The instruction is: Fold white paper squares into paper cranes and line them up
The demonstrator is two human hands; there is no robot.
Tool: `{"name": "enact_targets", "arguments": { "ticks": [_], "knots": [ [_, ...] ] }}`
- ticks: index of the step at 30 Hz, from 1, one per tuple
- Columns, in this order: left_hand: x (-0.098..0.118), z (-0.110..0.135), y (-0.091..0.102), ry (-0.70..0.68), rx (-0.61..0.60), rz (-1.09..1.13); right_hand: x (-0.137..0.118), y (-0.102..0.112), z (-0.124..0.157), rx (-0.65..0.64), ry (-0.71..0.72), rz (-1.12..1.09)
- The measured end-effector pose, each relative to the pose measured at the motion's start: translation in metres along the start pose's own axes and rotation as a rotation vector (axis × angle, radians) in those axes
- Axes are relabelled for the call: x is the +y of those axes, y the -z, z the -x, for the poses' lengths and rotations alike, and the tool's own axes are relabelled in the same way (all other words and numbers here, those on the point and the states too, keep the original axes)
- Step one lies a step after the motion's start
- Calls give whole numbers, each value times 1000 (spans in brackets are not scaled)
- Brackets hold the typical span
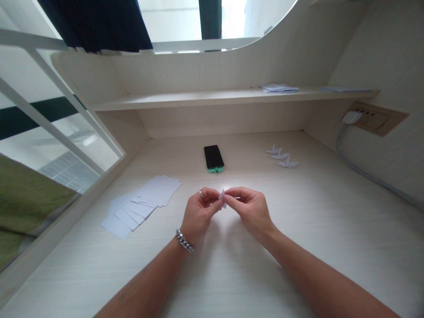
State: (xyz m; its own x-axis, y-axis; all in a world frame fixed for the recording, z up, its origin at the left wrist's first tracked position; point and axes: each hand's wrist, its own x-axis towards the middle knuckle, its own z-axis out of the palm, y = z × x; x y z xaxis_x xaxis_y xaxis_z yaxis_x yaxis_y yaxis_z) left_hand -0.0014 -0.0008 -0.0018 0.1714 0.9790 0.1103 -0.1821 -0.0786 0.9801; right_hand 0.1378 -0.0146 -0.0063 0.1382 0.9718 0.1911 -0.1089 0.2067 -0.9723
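Observation:
A small piece of folded white paper [223,194] is pinched between my two hands above the middle of the desk. My left hand [201,212], with a ring and a chain bracelet, grips it from the left. From the other side my right hand [253,210] holds it between thumb and forefinger. Most of the paper is hidden by the fingers. Several folded paper cranes [280,156] stand in a row on the right of the desk. To the left lie several loose white paper sheets [145,198], fanned out and overlapping.
A black phone [213,157] with a green edge lies beyond my hands on the desk [331,247]. Paper stacks [279,88] rest on the shelf [198,98] above. A white plug [352,117] with a grey cable [364,173] is at the right wall. Metal rails [49,123] border the left.

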Motion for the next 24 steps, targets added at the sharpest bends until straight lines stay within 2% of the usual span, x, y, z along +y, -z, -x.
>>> {"name": "enact_targets", "arguments": {
  "ticks": [16,24],
  "knots": [
    [-3,0,1,-18,-17,-55,0,2,-2,4,-24,25],
    [0,1,-1,-29,17,-85,0,2,-3,8,-18,51]
  ]
}}
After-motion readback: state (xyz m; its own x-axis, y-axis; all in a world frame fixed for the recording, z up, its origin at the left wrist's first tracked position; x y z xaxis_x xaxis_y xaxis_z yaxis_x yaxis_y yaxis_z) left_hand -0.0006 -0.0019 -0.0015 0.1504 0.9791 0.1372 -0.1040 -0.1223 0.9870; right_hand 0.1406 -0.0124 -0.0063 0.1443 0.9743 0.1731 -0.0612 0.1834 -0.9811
